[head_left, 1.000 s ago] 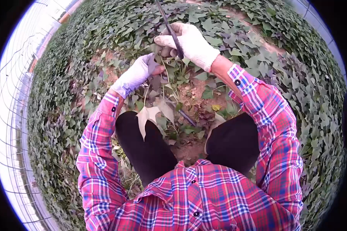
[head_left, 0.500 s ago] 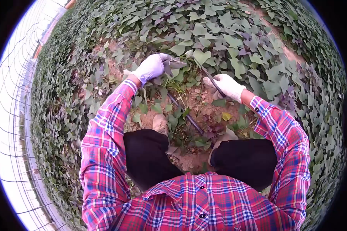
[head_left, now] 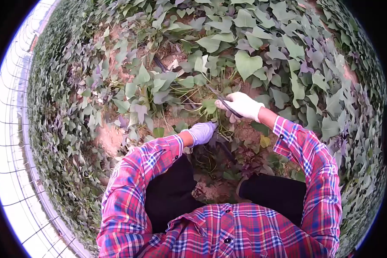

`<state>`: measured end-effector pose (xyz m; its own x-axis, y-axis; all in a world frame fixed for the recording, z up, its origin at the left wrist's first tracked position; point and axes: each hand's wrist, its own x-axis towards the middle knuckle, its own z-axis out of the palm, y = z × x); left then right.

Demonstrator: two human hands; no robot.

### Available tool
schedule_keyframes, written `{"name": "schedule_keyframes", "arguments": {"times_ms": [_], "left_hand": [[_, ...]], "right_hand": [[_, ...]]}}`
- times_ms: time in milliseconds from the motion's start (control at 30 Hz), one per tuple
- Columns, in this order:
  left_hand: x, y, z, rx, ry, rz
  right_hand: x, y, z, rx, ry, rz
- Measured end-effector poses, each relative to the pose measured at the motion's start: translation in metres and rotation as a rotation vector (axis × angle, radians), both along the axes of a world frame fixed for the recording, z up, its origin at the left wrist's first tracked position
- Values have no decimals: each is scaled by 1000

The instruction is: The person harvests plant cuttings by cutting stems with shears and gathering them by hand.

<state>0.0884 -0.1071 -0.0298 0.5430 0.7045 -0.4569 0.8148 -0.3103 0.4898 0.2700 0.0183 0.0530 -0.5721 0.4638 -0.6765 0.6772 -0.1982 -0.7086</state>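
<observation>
My right hand (head_left: pixel 241 105), in a white glove, is closed around a thin dark-handled tool (head_left: pixel 223 99). The tool slants up and left among the leaves, and its far end is partly hidden by foliage. Lower and to the left, my left hand (head_left: pixel 203 133), in a pale lilac-white glove, is closed at a clump of green stems (head_left: pixel 222 129). Its fingertips are partly hidden by the greenery. Heart-shaped leaves (head_left: pixel 248 64) and trailing vines surround both hands.
A dark pipe (head_left: pixel 226 151) runs along the soil between my legs. Bare reddish soil (head_left: pixel 109 139) shows at the left among dense vines. Wire mesh fencing (head_left: pixel 19 172) lines the far left. A yellow leaf (head_left: pixel 265 141) lies right of the stems.
My left hand has moved down and right toward my body, to the stems. My right hand has shifted slightly left with the tool, whose far end sits lower among the leaves.
</observation>
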Motion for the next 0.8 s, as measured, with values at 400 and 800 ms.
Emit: {"name": "schedule_keyframes", "arguments": {"times_ms": [400,800], "left_hand": [[-30,58,24,209,-403,487],[21,4,0,124,125,302]], "right_hand": [[22,-20,-64,506,-317,519],[21,26,-39,-206,-2,-96]]}}
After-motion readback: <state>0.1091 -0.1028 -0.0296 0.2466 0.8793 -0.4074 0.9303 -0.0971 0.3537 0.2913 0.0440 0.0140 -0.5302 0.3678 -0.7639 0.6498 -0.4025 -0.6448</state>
